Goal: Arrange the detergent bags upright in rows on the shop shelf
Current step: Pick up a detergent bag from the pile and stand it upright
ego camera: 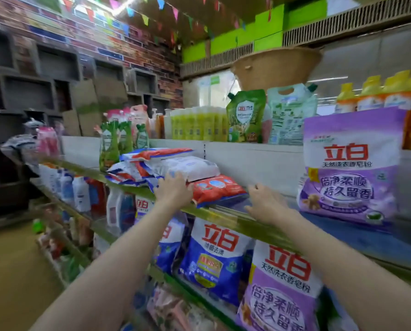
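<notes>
The left hand (174, 187) lies spread, fingers straight, on the white bag (187, 167) topping the flat heap at the shelf's front edge (223, 215). The right hand (265, 203) hovers loosely open, holding nothing, beside the red bag (217, 188) that overhangs that edge. One purple bag (347, 168) stands upright toward the shelf's right end. Tugging the heap could slide the red bag off.

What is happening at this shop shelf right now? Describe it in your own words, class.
A person is sorting detergent bags on a shop shelf. The left hand rests on a pile of flat-lying bags, beside a red bag also lying flat. The right hand reaches over the bare middle of the shelf, holding nothing. One purple bag already stands upright at the right.
</notes>
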`<state>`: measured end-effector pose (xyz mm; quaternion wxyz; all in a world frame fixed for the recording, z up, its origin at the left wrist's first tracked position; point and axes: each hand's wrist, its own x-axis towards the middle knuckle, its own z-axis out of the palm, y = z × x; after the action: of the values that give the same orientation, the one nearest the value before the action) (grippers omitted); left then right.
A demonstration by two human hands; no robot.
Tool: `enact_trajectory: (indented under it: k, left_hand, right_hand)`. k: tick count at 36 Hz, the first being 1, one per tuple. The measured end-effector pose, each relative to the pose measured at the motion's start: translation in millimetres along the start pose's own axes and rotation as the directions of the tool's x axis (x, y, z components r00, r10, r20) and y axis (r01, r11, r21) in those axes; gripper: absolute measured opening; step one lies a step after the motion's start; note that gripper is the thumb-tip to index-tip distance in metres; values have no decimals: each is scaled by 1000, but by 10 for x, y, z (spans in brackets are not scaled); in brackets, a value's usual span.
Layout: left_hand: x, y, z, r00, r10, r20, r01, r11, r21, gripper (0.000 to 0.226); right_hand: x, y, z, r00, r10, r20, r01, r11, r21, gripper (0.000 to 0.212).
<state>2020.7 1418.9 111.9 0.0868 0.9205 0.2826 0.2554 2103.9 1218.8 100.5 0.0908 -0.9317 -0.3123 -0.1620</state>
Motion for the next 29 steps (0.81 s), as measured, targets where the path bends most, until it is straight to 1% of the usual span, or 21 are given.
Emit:
enact_trajectory:
  k: [4,7,11,13,14,16,18,19,21,24,26,27,29]
  left_hand:
    - [128,-242,-124,998,-62,2,62,997,-33,54]
    - [232,-400,-202,998,-66,-12,65,997,-32,53]
    - [513,-672,-228,994,-113,-6,112,986,-127,57]
    - [700,-786,-253,986,-164,-11,156,958,-241,62]
    - [819,-835,-256,981,-194,0,184,928,-324,61]
    - [1077,-924,-251,974,-222,40,214,858,-467,52]
    - [1268,-963,-273,966,-238,103,247,721,-647,44]
    - [1369,-987,-262,961,-243,131,262,654,-710,43]
    - [1543,-1013,-229,948,-251,196,306,550,-777,40]
    - [1780,-1000,-149,931,-246,268,349,394,-850,31]
    - [1962,-997,-94,927,-238,292,357,311,-881,38]
    - [2054,-1007,-56,920,-238,311,369,261,-892,39]
    - [2187,-1044,1,904,-258,342,396,197,-897,27]
  right_hand:
    - [206,-223,-59,999,-25,-20,26,999,22,41]
    - [413,-398,-56,998,-43,-35,45,998,41,38]
    - [702,-659,-47,997,-66,-47,68,997,46,44]
    - [846,-796,-26,995,-82,-60,85,995,52,43]
    - [924,-859,-8,994,-87,-67,90,994,56,41]
    - [1093,-968,25,993,-94,-76,98,994,49,39]
    - [1271,-1053,45,991,-101,-86,104,994,34,40]
    - [1355,-1086,44,991,-99,-89,103,994,34,42]
    - [1521,-1139,36,992,-84,-92,88,996,33,45]
    - [1749,-1182,54,993,-56,-100,60,997,38,51]
    - [1881,-1189,78,993,-39,-107,45,998,48,53]
    - [1937,-1191,91,993,-36,-110,41,998,50,52]
    - [2027,-1191,116,995,-32,-97,37,998,55,50]
